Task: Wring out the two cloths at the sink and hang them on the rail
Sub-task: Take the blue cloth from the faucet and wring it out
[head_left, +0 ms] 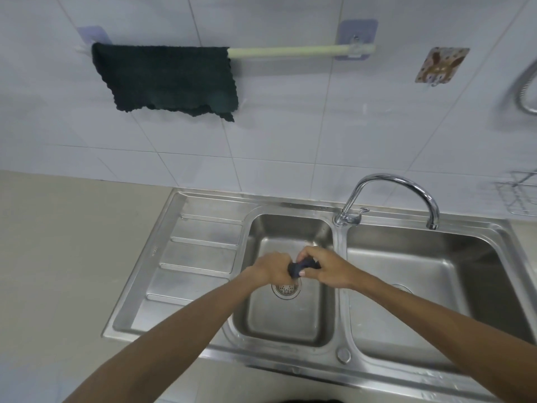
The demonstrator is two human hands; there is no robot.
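Both hands, the left hand and right hand, are clenching a small, dark, bunched-up wet cloth over the left basin of the steel double sink. It is looking soft, limp and light, probably best gripped at its two ends. A dark green cloth is hanging on the pale wall rail.

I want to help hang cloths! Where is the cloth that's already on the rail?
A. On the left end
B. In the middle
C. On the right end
A: the dark cloth drapes over the left end of the rail, leaving its right part bare.
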